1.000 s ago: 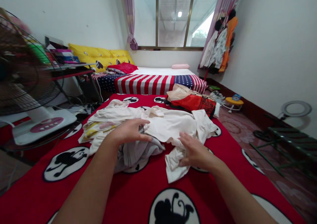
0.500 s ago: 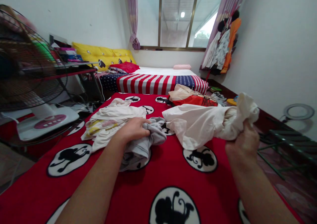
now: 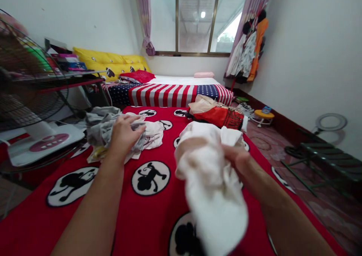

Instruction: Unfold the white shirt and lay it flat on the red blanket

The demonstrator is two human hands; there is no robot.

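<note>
My left hand (image 3: 126, 133) rests at the grey garment (image 3: 103, 126), its thumb and fingers apart. That crumpled grey garment lies on a white garment with a patterned print (image 3: 152, 135), at the left of the red blanket (image 3: 152, 218). Over the blanket's middle, my right hand (image 3: 233, 156) grips a bunched white garment (image 3: 209, 165). Part of this cloth hangs toward me, blurred by motion, and hides some of my right fingers.
A red and beige clothing heap (image 3: 216, 112) lies at the blanket's far right. The fan (image 3: 34, 97) stands on the left, and a green folding stool (image 3: 325, 158) on the right. Beyond is a bed with a striped, starred cover (image 3: 166, 94).
My left hand has moved the grey garment left onto the white one. My right hand has brought the white garment left and nearer, and its end now hangs toward me.
</note>
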